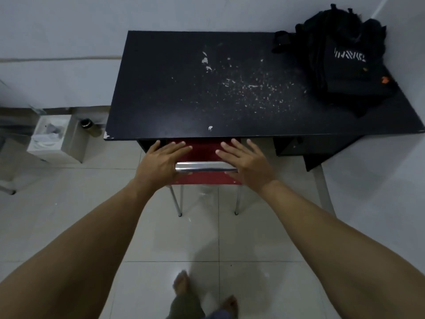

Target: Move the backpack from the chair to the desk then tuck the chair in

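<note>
The black backpack [345, 65] lies on the far right corner of the black desk [184, 88], against the wall. The red chair [204, 178] with a chrome backrest bar stands under the desk's front edge, its seat mostly hidden beneath the top. My left hand [161, 164] rests flat over the left end of the backrest, fingers spread. My right hand [246, 162] lies flat over the right end, fingers spread too. Neither hand is curled around the bar.
A white box [55, 139] and a dark cup [86, 123] sit on the floor left of the desk. The desk top is scratched in the middle. White walls stand behind and at the right. My bare feet [181, 284] are on the tiled floor.
</note>
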